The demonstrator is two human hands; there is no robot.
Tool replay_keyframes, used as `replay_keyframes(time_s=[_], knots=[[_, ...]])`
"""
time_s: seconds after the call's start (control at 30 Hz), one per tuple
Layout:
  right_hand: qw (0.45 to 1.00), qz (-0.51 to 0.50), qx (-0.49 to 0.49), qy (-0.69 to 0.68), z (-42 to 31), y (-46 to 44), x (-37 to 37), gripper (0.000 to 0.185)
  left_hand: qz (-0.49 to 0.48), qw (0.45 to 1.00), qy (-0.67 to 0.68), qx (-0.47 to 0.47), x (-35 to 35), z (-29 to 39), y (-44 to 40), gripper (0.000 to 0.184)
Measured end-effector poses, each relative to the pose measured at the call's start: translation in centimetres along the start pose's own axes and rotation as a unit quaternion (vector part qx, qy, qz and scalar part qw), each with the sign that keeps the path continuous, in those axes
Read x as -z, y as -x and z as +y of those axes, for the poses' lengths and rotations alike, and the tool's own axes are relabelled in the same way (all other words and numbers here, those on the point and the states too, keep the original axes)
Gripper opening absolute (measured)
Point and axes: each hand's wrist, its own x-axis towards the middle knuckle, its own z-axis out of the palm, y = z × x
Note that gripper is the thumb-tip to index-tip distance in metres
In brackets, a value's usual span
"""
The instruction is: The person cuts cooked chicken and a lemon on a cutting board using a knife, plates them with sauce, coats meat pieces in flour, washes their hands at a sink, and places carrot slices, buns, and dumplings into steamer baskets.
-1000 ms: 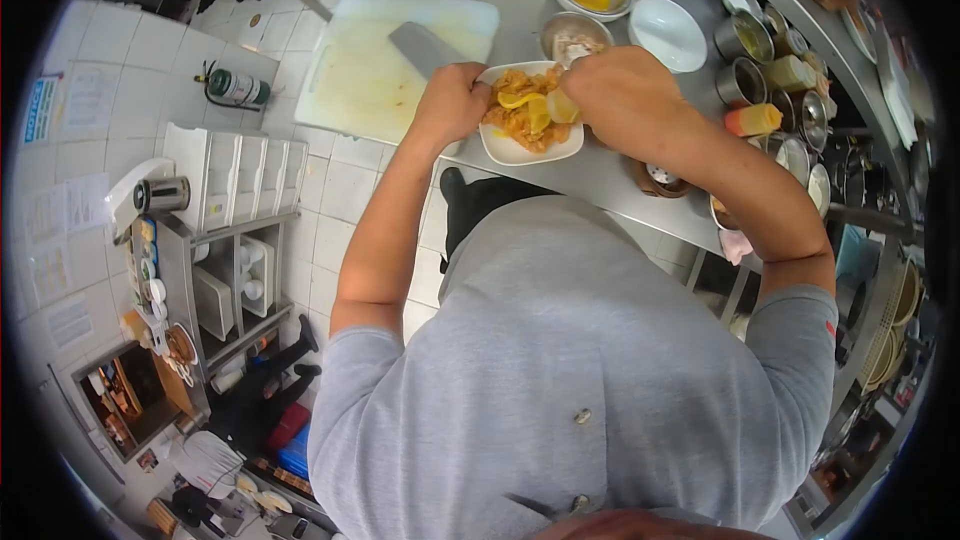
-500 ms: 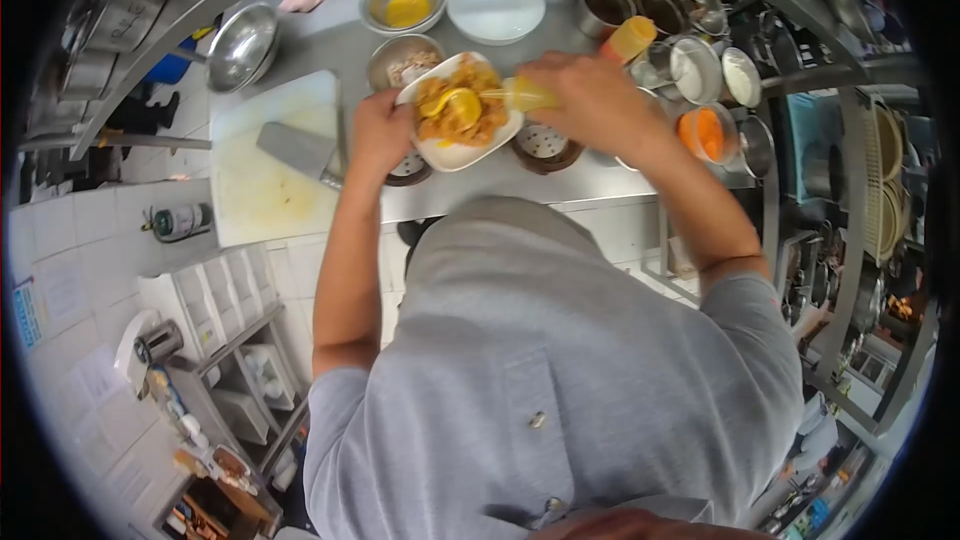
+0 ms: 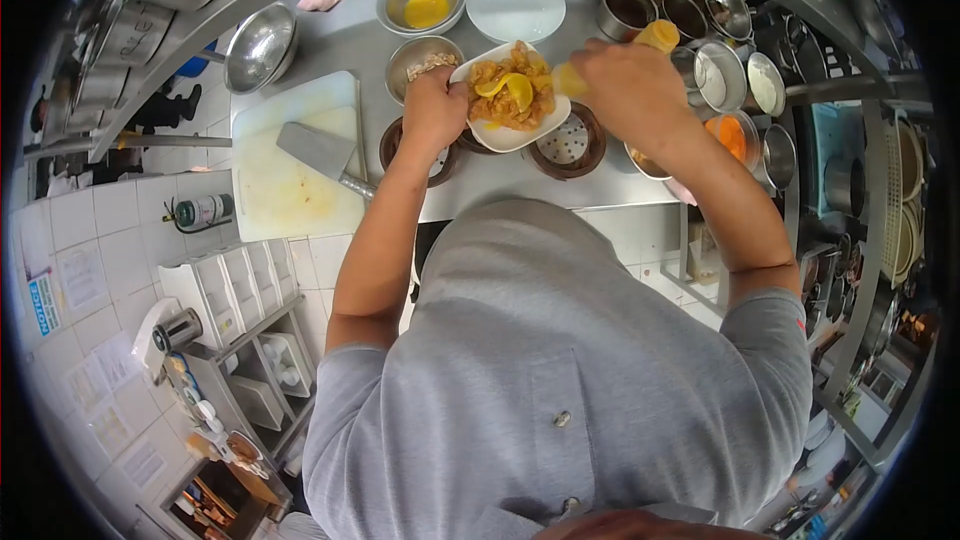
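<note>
My left hand (image 3: 437,110) grips the left rim of a white dish (image 3: 497,142), holding it above the steel counter's front part. Fried-looking golden pieces (image 3: 490,110) fill the dish, topped by thick yellow sauce (image 3: 518,90). In my right hand (image 3: 635,90) is a yellowish squeeze bottle (image 3: 568,80), tilted with its tip toward the dish's right side. Past my right knuckles a yellow-orange bottle end (image 3: 658,36) shows; whether it belongs to the same bottle I cannot tell. Under the dish, round brown holders with perforated discs (image 3: 568,145) are partly hidden.
On the left, a cleaver (image 3: 315,148) lies on a white cutting board (image 3: 255,175). Behind the dish stand a white bowl (image 3: 516,6), a steel bowl with yellow liquid (image 3: 424,10) and a bowl of pale pieces (image 3: 420,52). Several metal containers (image 3: 627,8) crowd the right.
The view has shifted, so the counter sits further right. The dish and both hands also appear further right. The bottle tip has drawn back from the dish's middle, and more yellow sauce lies on the food.
</note>
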Motion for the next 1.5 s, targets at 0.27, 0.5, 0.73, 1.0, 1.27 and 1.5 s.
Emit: replay_keyframes(time_s=[0.27, 0.5, 0.73, 1.0, 1.27, 1.5], knots=[[0.995, 0.012, -0.054, -0.087, 2.8, 3.0, 0.5, 0.04, -0.034, 0.997, 0.063, -0.007, -2.0, 1.2, -0.5, 0.023], [0.818, 0.202, -0.166, -0.513, 12.9, 6.9, -2.1, 0.048, -0.026, 0.988, 0.146, -0.054, -2.1, 4.3, -0.9, 0.025], [0.768, 0.447, -0.266, -0.374, 27.8, 2.6, -11.3, 0.06, 0.046, 0.975, 0.215, 0.002, 4.6, 3.6, 3.2, 0.029], [0.959, 0.14, -0.246, 0.019, 41.5, -0.4, -26.3, 0.059, 0.285, 0.947, 0.134, 0.064, 18.1, -5.8, 16.7, 0.027], [0.809, 0.519, -0.263, -0.081, 14.2, -3.8, -13.4, 0.039, 0.584, 0.764, 0.099, 0.256, 30.1, -19.3, 39.2, 0.027], [0.882, 0.155, 0.197, -0.4, -35.1, -8.2, -8.2, 0.028, 0.722, 0.582, 0.052, 0.37, 44.6, -38.2, 65.6, 0.032]])
